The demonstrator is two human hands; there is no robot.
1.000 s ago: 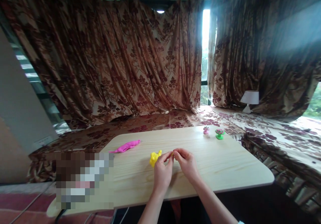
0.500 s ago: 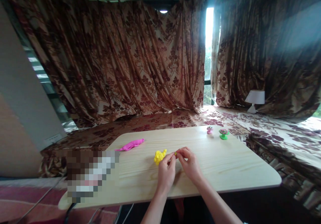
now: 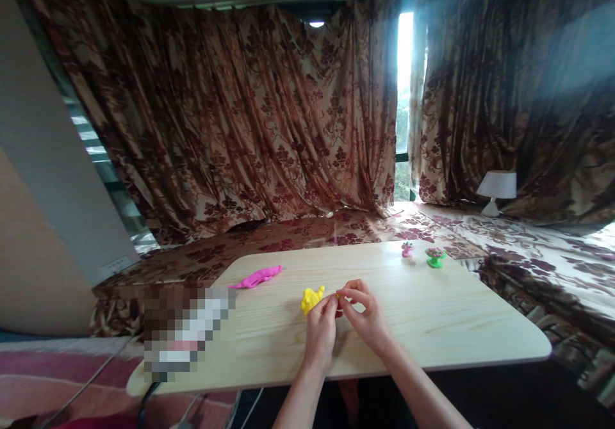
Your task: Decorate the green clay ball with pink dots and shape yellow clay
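My left hand (image 3: pixel 321 331) and my right hand (image 3: pixel 368 314) meet above the front middle of the table, fingertips nearly touching. Between them shows a tiny yellow bit of modelling clay (image 3: pixel 338 294), pinched by the thumb and forefinger of my right hand. The left thumb and forefinger are pressed together against the same spot; whether they grip the bit too is hard to see. Just beyond my left hand lies a lumpy yellow mass of modelling clay (image 3: pixel 311 299), its lower right part hidden by that hand.
A long pink piece (image 3: pixel 259 277) lies at the table's far left. Two small mushroom-like figures, one pink (image 3: pixel 407 250) and one green (image 3: pixel 435 258), stand near the back right edge. A blurred-out object (image 3: pixel 192 333) covers the left end. The pale wooden table (image 3: pixel 461 314) has rounded corners.
The whole view has shifted slightly, so the table and its things appear a little further right. Both hands stay together at the yellow bit, with small finger movements.
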